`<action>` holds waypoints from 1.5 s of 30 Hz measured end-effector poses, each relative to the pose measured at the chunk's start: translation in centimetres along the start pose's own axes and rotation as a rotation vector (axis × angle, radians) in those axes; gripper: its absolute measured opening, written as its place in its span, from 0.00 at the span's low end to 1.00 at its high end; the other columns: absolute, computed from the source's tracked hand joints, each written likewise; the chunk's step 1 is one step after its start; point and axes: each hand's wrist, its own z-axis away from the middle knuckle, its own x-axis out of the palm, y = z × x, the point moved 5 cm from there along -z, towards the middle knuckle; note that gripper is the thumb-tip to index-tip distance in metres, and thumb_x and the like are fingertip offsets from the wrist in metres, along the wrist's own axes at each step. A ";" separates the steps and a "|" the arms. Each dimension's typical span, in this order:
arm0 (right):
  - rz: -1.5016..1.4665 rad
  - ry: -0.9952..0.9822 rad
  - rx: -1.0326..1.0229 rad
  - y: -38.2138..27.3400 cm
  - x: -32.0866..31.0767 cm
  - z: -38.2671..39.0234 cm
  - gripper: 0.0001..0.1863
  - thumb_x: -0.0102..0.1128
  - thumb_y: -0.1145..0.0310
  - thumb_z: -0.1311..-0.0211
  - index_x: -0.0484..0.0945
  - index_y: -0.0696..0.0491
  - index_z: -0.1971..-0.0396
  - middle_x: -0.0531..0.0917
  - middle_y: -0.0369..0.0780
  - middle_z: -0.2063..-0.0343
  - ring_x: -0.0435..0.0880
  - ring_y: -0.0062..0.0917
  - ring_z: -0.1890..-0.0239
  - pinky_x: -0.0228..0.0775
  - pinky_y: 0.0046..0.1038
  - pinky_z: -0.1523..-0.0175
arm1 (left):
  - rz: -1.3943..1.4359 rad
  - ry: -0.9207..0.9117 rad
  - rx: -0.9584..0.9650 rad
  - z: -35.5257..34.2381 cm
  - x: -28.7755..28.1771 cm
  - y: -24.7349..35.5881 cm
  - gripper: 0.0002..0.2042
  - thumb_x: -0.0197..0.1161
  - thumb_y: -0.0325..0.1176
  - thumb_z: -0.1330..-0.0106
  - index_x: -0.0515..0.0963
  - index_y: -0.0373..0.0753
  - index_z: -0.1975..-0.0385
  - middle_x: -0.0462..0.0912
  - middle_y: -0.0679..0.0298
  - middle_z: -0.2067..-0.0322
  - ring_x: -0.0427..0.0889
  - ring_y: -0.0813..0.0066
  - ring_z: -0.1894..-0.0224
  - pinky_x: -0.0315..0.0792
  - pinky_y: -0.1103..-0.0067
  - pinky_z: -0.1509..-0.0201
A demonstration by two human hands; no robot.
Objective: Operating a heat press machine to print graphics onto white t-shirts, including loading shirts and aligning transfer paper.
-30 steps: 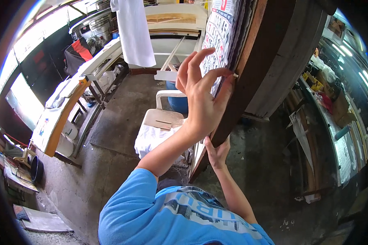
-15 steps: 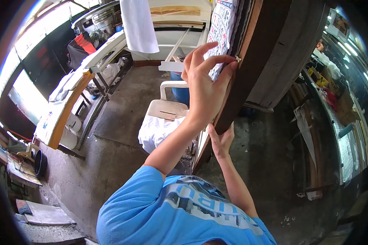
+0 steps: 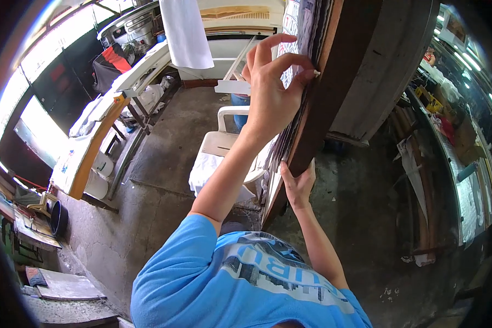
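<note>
Far left: a long workbench [image 3: 93, 142] with a wooden edge runs away toward the far side, cluttered on top. A dark bucket [image 3: 58, 217] sits on the floor at its near end, and a flat slab [image 3: 65, 284] lies nearer still.

Left of centre, far: a white cloth [image 3: 186, 33] hangs down from above. Below it, a white plastic chair [image 3: 227, 147] stands on the concrete floor [image 3: 164, 158], with a white sheet draped over its seat front.

Centre: the left hand [image 3: 273, 93] is raised, arm reaching up from the blue-shirted shoulder. Thumb and forefinger are pressed together on a small pale pin [image 3: 316, 72] (too small to tell its kind exactly), the other fingers fanned loosely above. The pin sits right at the fingertips, on the hand's right side, touching the left edge of the dark wooden post [image 3: 333, 82]. A stack of thin printed sheets [image 3: 303, 33] hangs against that same edge, just behind the fingers.

Lower down, right of the left forearm: the right hand [image 3: 298, 183] wraps the near end of the wooden post, fingers curled around its left face and thumb on the right, holding it firmly. The pin is well above this hand, up the post.

Right: a grey slanted wall panel [image 3: 388, 71] beside the post, then a long shelf [image 3: 464, 164] of mixed goods curving along the far right.
</note>
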 end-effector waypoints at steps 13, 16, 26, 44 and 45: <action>0.062 0.004 -0.051 0.5 0.0 0.0 0.23 0.60 0.72 0.50 0.65 0.61 0.53 0.73 0.41 0.61 0.73 0.23 0.61 0.66 0.24 0.53 | -0.117 0.057 0.225 -1.1 -0.6 1.9 0.06 0.64 0.25 0.51 0.81 0.47 0.76 0.75 0.70 0.53 0.63 0.65 0.47 0.52 0.70 0.42; 0.048 -0.001 -0.035 0.1 0.1 -0.1 0.22 0.60 0.72 0.50 0.66 0.60 0.54 0.73 0.41 0.62 0.73 0.22 0.61 0.66 0.24 0.54 | -0.102 0.093 0.295 -0.8 -1.1 2.0 0.06 0.63 0.24 0.51 0.80 0.47 0.76 0.75 0.71 0.57 0.65 0.65 0.50 0.49 0.70 0.45; 0.074 0.004 -0.031 0.0 -0.1 -0.3 0.22 0.61 0.70 0.50 0.67 0.60 0.55 0.73 0.40 0.62 0.73 0.23 0.62 0.66 0.25 0.54 | 0.025 0.043 0.034 -0.7 -1.0 0.1 0.07 0.70 0.36 0.50 0.82 0.43 0.74 0.79 0.68 0.60 0.72 0.71 0.54 0.60 0.70 0.46; 0.019 0.003 -0.003 0.0 0.6 0.9 0.33 0.61 0.61 0.45 0.60 0.63 0.46 0.69 0.51 0.48 0.72 0.38 0.49 0.65 0.35 0.44 | 0.217 0.115 -0.002 0.5 -1.6 2.7 0.08 0.68 0.29 0.56 0.77 0.44 0.76 0.70 0.63 0.55 0.64 0.61 0.49 0.53 0.66 0.47; 0.029 -0.007 -0.013 0.5 0.5 0.9 0.33 0.61 0.60 0.45 0.60 0.63 0.46 0.69 0.51 0.48 0.72 0.38 0.49 0.65 0.35 0.45 | 0.181 0.118 0.013 0.6 -1.4 2.5 0.08 0.68 0.28 0.56 0.76 0.44 0.75 0.69 0.62 0.54 0.64 0.62 0.49 0.53 0.66 0.47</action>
